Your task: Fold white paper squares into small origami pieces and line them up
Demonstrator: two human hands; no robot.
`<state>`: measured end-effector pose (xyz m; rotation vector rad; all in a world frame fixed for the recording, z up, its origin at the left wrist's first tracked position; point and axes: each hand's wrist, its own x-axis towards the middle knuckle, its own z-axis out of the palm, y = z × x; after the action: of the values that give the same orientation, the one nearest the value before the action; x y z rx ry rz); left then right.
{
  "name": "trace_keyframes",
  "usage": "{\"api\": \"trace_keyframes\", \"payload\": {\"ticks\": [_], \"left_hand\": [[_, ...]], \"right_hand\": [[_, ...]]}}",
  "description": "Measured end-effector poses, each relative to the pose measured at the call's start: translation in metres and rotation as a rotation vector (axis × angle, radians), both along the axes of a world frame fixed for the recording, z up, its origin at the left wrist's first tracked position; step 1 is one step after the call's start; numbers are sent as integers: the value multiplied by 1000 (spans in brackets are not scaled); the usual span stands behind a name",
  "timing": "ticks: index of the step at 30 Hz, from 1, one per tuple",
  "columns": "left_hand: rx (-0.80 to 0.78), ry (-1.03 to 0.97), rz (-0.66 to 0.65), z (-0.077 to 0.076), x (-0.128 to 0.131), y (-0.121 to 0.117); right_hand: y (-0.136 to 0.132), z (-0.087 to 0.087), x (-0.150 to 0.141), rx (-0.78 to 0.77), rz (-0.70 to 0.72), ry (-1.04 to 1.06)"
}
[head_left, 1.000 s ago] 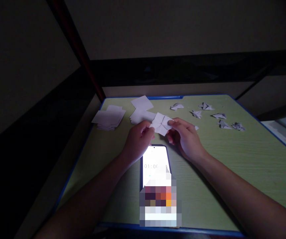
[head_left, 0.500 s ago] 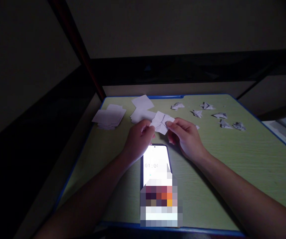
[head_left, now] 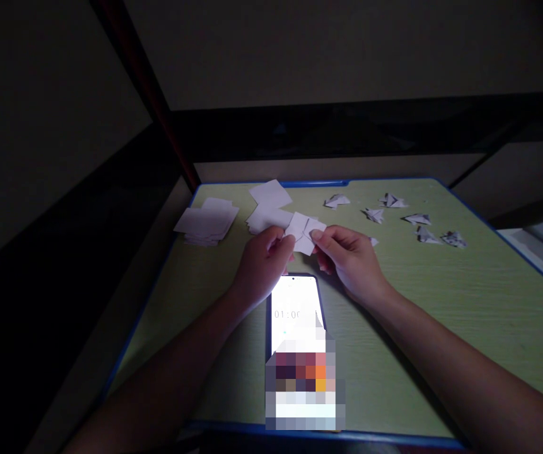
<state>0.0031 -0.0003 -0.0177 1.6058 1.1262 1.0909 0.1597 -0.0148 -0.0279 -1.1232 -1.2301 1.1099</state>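
A small white folded paper (head_left: 303,234) with creases running to its middle is held up above the table. My left hand (head_left: 265,260) pinches its left edge between thumb and fingers. On the opposite edge, my right hand (head_left: 350,257) is closed with the thumb pressed on top of the paper. The fingers beneath the paper are partly hidden. Just below both hands lies a phone (head_left: 294,296) with a bright screen, its lower part blurred out.
The green table (head_left: 432,353) has a blue rim. Stacks of white paper sheets (head_left: 207,221) and loose sheets (head_left: 271,195) lie at the back left. Several folded paper pieces (head_left: 417,219) are scattered at the back right. A dark wall stands behind.
The folded paper and my right hand's fingertips have shifted slightly to the left. My left hand stays almost where it was, and both hands keep their hold.
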Motion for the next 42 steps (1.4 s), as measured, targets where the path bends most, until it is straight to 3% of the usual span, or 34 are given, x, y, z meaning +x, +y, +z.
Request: {"api": "trace_keyframes", "payload": {"ticks": [8, 15, 20, 25, 33, 42], "left_hand": [[-31, 10, -9, -3, 0, 0], [-44, 25, -13, -2, -1, 0], [40, 12, 8, -2, -1, 3], [232, -41, 211, -2, -1, 5], [438, 194, 169, -4, -7, 7], [281, 78, 22, 3, -5, -1]], "right_hand": [[1, 4, -1, -65, -36, 126], [-1, 8, 0, -192, 114, 391], [-1, 11, 0, -238, 151, 422], [-2, 13, -2, -159, 73, 337], [-5, 8, -2, 51, -110, -45], [-10, 6, -7, 287, -101, -327]]}}
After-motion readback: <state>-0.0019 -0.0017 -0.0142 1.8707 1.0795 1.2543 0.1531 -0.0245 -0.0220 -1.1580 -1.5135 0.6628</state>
